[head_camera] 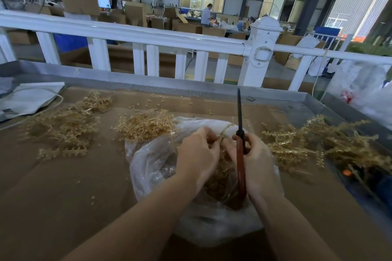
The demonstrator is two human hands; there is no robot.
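A clear plastic bag (152, 161) lies on the brown cardboard-covered table (63, 186), with golden plastic sprigs inside. My left hand (196, 154) and my right hand (257, 161) are over the bag's mouth. The fingers of my left hand are curled and pinch a golden sprig (221, 133) at its top. My right hand grips a tool with red-brown handles and a dark blade (239, 112) that points up and away; its fingertips also touch the sprig.
Heaps of golden sprigs lie at the left (63, 125), the middle (146, 125) and the right (318, 142). A grey bag (25, 97) rests at the far left. A white fence (148, 42) runs behind the table's metal rim (169, 85). People work far behind.
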